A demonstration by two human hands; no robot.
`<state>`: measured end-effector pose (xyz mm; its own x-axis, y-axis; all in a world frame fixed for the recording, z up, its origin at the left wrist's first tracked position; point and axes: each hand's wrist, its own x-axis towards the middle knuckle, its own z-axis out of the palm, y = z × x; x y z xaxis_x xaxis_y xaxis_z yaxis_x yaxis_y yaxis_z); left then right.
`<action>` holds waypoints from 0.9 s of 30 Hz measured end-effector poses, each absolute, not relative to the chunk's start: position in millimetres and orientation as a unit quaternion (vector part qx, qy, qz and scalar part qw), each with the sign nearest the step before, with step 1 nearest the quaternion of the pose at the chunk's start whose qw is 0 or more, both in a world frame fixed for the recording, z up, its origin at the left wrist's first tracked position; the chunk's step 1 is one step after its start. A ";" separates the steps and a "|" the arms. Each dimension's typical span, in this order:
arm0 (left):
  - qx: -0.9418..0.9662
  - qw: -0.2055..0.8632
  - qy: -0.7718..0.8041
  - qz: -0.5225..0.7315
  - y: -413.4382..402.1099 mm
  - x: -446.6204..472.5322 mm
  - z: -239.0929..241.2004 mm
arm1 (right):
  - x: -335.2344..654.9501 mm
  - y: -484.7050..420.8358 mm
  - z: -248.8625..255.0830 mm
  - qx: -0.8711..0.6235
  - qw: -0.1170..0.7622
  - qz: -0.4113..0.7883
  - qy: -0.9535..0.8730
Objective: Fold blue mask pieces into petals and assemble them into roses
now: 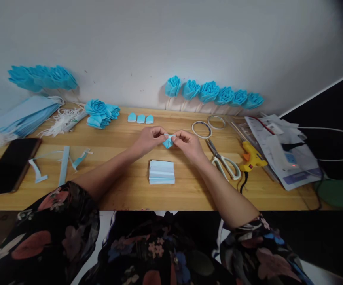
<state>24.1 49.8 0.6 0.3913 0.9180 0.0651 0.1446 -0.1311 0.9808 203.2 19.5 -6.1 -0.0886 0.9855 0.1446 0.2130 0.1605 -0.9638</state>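
Both hands meet over the middle of the wooden table (124,190). My left hand (149,139) and my right hand (189,143) pinch a small folded piece of blue fabric (168,141) between their fingertips, just above the tabletop. A small stack of cut blue fabric rectangles (162,172) lies right in front of the hands, toward me. Three folded blue petals (141,118) sit in a row behind the hands.
Blue fabric roses (213,92) lean on the wall; more roses (101,112) lie at back left beside face masks (19,118) and white ear loops (61,120). Scissors (223,159), a yellow glue gun (252,157), tape rings (201,129) and papers (281,148) lie right. A phone (9,164) and blue strips (64,160) lie left.
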 end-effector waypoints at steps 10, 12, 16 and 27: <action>0.637 0.527 0.414 0.382 52.4 21.0 1.7 | 209.2 20.4 -0.5 -0.486 0.466 0.488 -0.555; 0.635 0.523 0.416 0.387 52.7 20.7 1.3 | 210.0 20.1 0.6 -0.482 0.473 0.494 -0.548; 0.642 0.522 0.408 0.386 53.7 20.9 -0.4 | 209.4 20.2 0.5 -0.490 0.462 0.463 -0.576; 0.764 0.240 0.417 0.430 42.2 26.0 6.7 | 205.4 18.6 -3.1 -0.515 0.482 0.341 -0.621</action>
<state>26.0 42.2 6.7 0.2830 0.8429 0.4577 0.4305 -0.5381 0.7247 205.4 18.6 -3.1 -0.0047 0.9689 0.2475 0.3115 0.2367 -0.9203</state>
